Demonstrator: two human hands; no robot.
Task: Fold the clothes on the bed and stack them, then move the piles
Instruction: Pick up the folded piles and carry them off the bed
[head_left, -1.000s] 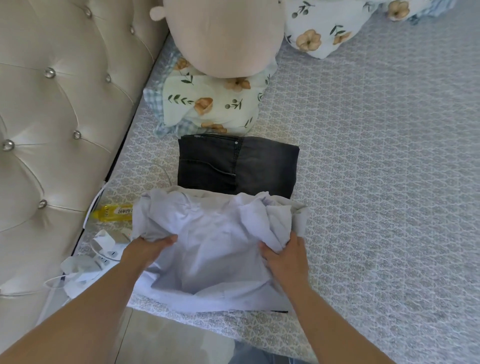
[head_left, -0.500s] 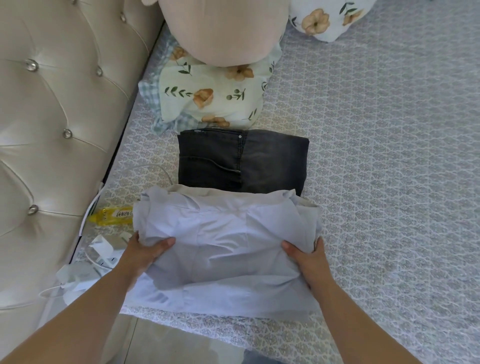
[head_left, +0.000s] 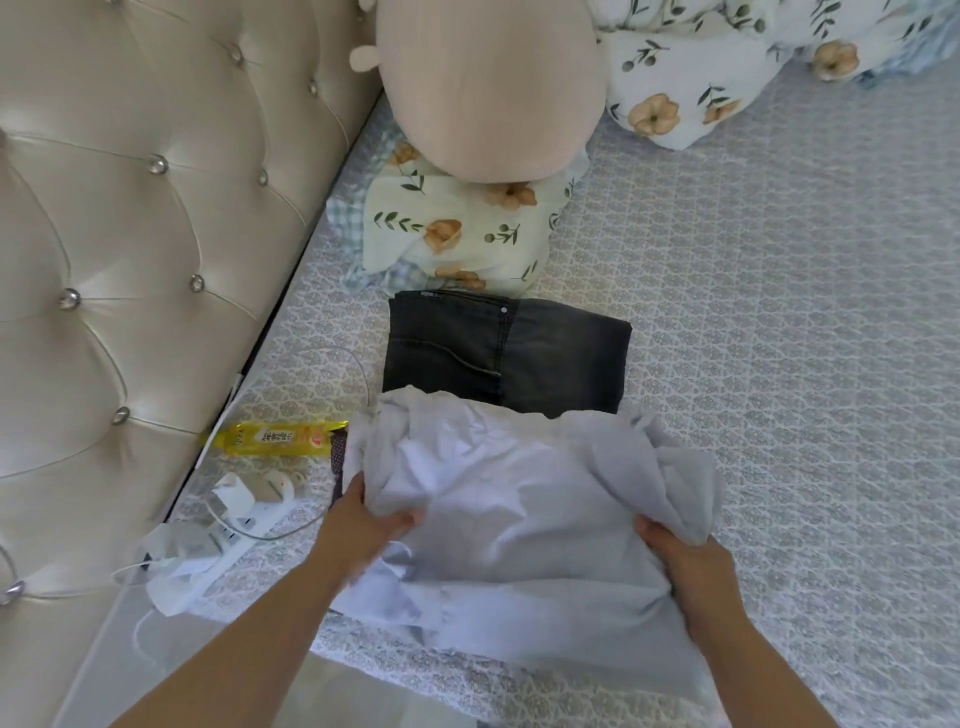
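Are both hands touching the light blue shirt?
Touching. Head view shows the left hand and right hand gripping the crumpled light blue shirt's sides.

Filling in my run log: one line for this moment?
step: folding | left hand: grips light shirt | right hand: grips shirt | folded dark jeans: behind shirt, on bed

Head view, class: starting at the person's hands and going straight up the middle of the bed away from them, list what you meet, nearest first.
Crumpled pale lavender shirt → folded dark grey jeans → floral-print pillow → round beige plush cushion.

Both hands (head_left: 363, 525) (head_left: 691, 566) grip pale shirt (head_left: 519, 519) beside jeans (head_left: 509, 353)
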